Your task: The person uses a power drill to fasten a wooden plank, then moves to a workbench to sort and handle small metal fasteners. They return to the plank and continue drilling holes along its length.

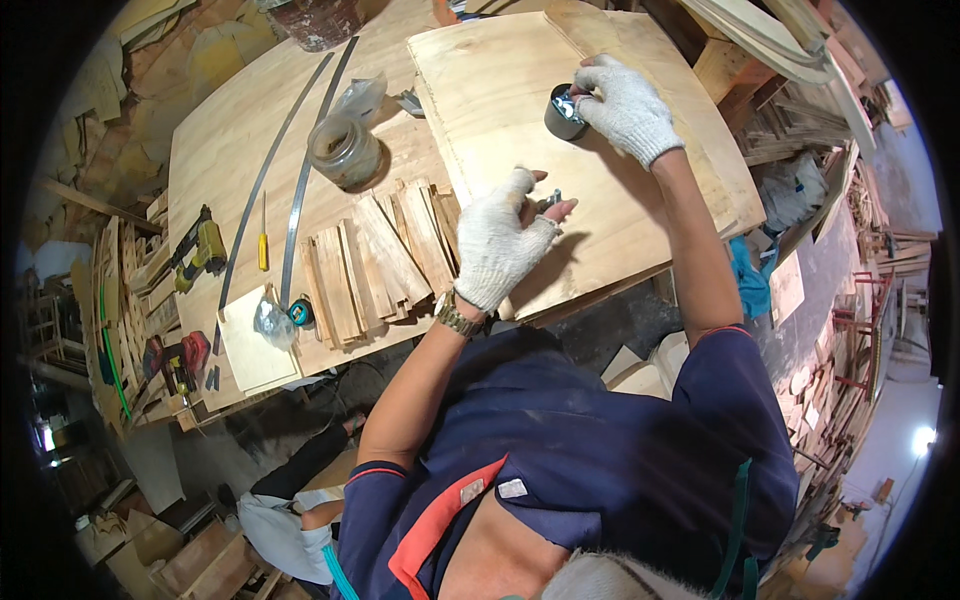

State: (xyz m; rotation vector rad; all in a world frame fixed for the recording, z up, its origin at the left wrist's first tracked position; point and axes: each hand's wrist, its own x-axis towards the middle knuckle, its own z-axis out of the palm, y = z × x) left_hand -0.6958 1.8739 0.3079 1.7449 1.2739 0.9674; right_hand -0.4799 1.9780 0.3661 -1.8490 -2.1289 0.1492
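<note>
Both my hands wear white knit gloves with bare fingertips. My left hand (pixel 503 240) is over the near edge of a pale plywood sheet (pixel 490 110), its fingers curled around a small grey piece (pixel 552 198) that shows by the thumb; its kind is too small to tell. Farther off and to the right, my right hand (pixel 630 108) has its bent fingertips at the mouth of a round black cup (pixel 562 122) on the sheet. Something shiny, blue and white, shows inside the cup. The fingers hide whatever they may be pinching there.
Left of the sheet lie thin wood strips (pixel 370 260), a cloudy jar (pixel 345 152), dark metal strips (pixel 300 200), a yellow screwdriver (pixel 263 250) and a tape measure (pixel 300 312). Power tools (pixel 205 245) rest near the table's left edge. Another person's sleeve (pixel 280 530) shows at lower left.
</note>
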